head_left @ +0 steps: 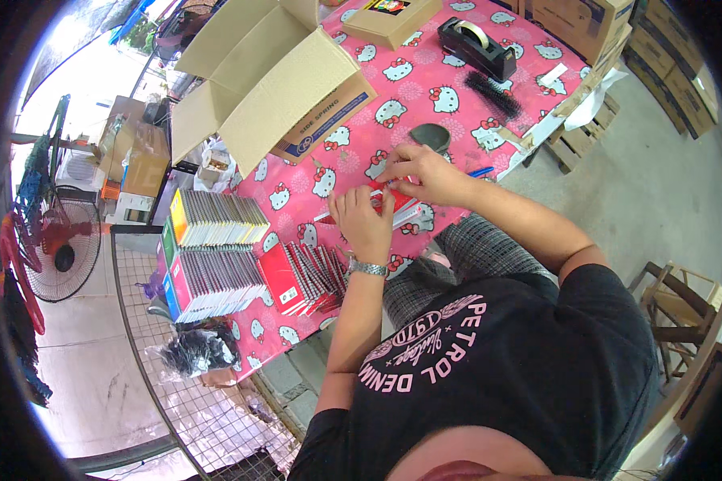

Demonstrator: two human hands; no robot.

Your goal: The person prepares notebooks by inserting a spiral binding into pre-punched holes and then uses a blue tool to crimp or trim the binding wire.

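A small red notebook [405, 205] lies low over the table in front of me, largely covered by my fingers. With bent fingers my left hand [364, 220] grips its left part. My right hand [427, 175] pinches at its far edge, thumb and fingertips close to those of the left. What the fingertips hold exactly is too small to make out. Beside my left wrist lies a fanned pile of red spiral notebooks [290, 280]. Further left stand two packed rows of spiral notebooks, one with a yellow cover [178, 220] and one with a pink cover [186, 276].
An open cardboard box [325, 120] stands at the back left of the pink patterned tablecloth [393, 112]. A dark bowl [431, 136], a blue pen [481, 171], a black brush [493, 94] and a tape dispenser [477, 50] lie beyond my right hand. Left is a fan [62, 248].
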